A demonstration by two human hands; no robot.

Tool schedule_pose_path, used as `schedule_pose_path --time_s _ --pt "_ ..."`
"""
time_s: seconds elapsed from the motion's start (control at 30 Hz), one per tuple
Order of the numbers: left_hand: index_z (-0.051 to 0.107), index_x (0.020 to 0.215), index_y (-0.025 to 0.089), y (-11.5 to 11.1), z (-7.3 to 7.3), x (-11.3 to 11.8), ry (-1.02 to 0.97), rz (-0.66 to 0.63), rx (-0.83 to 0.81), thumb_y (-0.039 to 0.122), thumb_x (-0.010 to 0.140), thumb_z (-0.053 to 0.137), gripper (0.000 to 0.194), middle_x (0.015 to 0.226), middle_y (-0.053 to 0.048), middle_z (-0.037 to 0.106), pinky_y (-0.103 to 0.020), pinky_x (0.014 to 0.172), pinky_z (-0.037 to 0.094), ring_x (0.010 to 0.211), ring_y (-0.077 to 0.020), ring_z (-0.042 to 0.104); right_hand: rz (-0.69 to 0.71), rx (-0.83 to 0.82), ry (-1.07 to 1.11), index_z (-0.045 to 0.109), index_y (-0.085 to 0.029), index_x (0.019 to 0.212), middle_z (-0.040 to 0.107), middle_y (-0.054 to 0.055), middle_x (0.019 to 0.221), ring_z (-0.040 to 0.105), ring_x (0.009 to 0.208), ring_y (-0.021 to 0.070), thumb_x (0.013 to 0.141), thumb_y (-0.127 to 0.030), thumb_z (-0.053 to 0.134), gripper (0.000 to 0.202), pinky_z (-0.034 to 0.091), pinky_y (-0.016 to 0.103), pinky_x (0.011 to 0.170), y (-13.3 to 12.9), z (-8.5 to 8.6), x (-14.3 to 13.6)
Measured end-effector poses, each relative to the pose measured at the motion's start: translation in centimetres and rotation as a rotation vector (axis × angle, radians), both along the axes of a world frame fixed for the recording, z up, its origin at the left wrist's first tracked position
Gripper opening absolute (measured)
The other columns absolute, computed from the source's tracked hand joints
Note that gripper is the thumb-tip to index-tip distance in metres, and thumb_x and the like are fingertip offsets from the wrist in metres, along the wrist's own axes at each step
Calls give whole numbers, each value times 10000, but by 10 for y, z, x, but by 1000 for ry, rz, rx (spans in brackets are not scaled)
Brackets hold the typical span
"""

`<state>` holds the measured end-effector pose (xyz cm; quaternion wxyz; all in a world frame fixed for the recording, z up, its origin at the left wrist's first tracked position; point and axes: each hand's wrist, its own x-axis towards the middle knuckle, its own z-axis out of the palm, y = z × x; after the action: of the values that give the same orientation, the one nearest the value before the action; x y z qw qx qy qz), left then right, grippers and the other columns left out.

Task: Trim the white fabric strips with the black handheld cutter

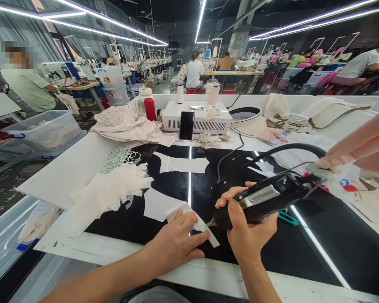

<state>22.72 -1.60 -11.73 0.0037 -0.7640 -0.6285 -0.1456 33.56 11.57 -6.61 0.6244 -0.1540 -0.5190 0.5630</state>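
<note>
Across black tabletop (344, 240), your left hand (177, 237) presses pale strip (180, 208), fingers apart; right hand (254, 231) clamps black handheld tool (265, 198), tip beside strip. Work looks midway; farther pale piece (189, 165) lies unheld.

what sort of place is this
Probably a garment workshop: rows of sewing machines stand on tables behind, people sit working among them, and pale fabric pieces lie on the black work surface in front.

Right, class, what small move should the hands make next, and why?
Probably guide the black handheld tool slowly along the white strip with the right hand, while the left hand steadies it: the tool's tip is at the strip's edge and the left fingers press close beside it.
</note>
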Motion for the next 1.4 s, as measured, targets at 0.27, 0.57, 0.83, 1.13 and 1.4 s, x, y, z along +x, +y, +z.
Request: schedule_pose_path --time_s 0.27,0.57,0.83,1.13,1.4 --pt "558 1370 248 -3 -1 1 -4 5 0 465 902 739 548 1263 -155 583 -637 1076 490 1310 -335 556 13 -13 21 570 -237 1162 695 -43 814 644 595 138 838 -114 762 397 564 325 606 1 0 -3" --pt "577 1363 280 -4 -9 0 -18 11 40 487 899 745 535 1279 -115 587 -612 1106 467 1317 -315 536 24 -6 -3 564 -232 1169 690 -43 811 642 590 140 833 -133 769 406 564 329 600 2 -1 -10" --pt "584 1358 285 -4 -5 1 3 20 48 508 915 720 514 1293 -104 597 -583 1114 462 1314 -305 536 41 -12 29 559 -237 1172 689 -44 817 640 593 134 832 -151 791 420 557 314 593 4 1 -18" --pt "570 1360 276 -5 -10 -4 -23 -6 54 499 939 690 491 1348 -121 560 -598 1125 440 1314 -308 534 30 -4 -28 549 -237 1178 685 -42 813 640 593 134 849 -169 772 403 562 317 598 1 0 -22" --pt "567 1322 202 -14 5 -8 -34 43 36 462 957 672 460 1251 -138 562 -521 1127 460 1194 -283 573 39 -17 -23 554 -237 1168 680 -31 818 643 607 143 821 -151 798 433 577 325 600 -10 0 -15"
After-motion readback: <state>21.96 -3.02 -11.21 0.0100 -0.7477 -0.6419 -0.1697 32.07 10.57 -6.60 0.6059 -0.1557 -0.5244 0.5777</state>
